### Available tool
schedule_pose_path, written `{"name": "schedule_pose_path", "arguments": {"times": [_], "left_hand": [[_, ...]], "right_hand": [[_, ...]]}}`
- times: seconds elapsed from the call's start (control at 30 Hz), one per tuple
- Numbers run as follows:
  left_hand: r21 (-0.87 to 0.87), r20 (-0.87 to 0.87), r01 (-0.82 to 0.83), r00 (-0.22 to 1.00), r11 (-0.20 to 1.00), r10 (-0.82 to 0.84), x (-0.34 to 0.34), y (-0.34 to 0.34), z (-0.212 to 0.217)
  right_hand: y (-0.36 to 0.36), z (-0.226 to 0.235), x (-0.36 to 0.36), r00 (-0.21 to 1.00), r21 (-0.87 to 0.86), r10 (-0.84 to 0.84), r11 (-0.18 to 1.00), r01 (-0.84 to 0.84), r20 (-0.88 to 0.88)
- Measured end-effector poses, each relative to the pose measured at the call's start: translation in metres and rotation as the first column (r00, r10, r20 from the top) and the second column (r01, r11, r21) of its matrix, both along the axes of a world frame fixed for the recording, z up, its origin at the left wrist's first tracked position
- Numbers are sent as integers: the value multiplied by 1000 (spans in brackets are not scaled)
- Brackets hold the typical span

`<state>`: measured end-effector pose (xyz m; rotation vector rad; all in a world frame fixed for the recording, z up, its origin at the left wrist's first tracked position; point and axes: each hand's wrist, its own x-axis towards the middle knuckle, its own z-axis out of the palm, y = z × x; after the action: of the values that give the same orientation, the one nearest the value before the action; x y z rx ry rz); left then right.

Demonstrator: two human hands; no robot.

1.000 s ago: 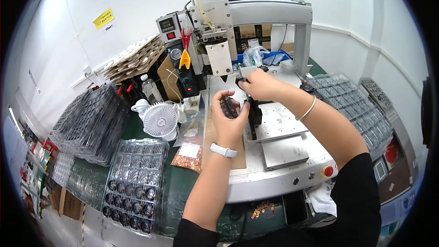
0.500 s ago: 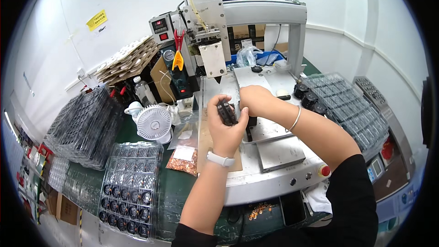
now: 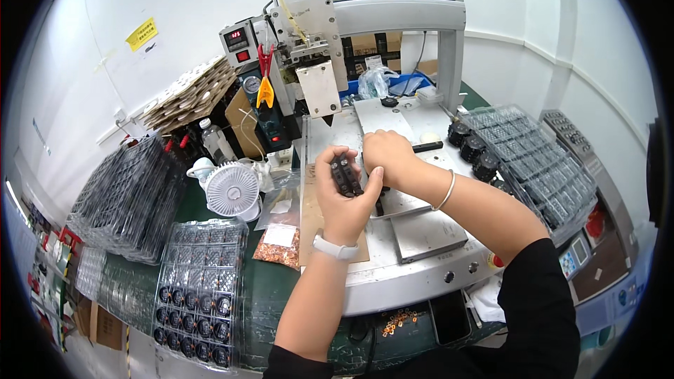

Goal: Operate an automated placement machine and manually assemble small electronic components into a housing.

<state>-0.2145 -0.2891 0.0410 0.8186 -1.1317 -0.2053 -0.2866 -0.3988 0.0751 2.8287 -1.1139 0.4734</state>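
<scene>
Several small black blocks with metal dots are gathered in my left hand (image 3: 344, 203), its fingers and thumb wrapped round these black blocks (image 3: 345, 174). Just right of it, my right hand (image 3: 390, 156) is closed with the knuckles up, over the machine's white metal bed. Its fingertips are hidden beneath the hand, so whatever they hold does not show. A black bar (image 3: 427, 147) lies on the bed beyond my right wrist. Below my right hand, part of a metal plate (image 3: 401, 203) shows. The machine's pointed tip (image 3: 328, 121) hangs behind both hands.
Left on the green table are a clear tray of round black parts (image 3: 200, 295), a small white fan (image 3: 233, 191), a bag of orange pieces (image 3: 278, 245) and stacked trays (image 3: 126, 196). Round black parts (image 3: 472, 147) and more trays (image 3: 533, 161) stand at right. A phone (image 3: 449, 319) lies in front.
My right hand has shifted slightly, and more of the black bar behind it shows. The left hand keeps its hold on the black blocks. The whole view has moved a little.
</scene>
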Motion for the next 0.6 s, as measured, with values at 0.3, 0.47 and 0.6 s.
{"name": "schedule_pose_path", "arguments": {"times": [0.3, 0.47, 0.6], "left_hand": [[-8, 3, 37, 999, 999, -37, 2, -1, -4], [-17, 6, 55, 998, 998, -55, -6, 0, 0], [67, -87, 25, 996, 997, -19, -3, -4, -4]], "right_hand": [[5, 5, 2, 998, 205, -55, 977, 63, -42], [-10, -19, 1, 998, 319, -16, 947, 33, -57], [-14, -11, -15, 965, 410, 16, 903, -126, 260]]}}
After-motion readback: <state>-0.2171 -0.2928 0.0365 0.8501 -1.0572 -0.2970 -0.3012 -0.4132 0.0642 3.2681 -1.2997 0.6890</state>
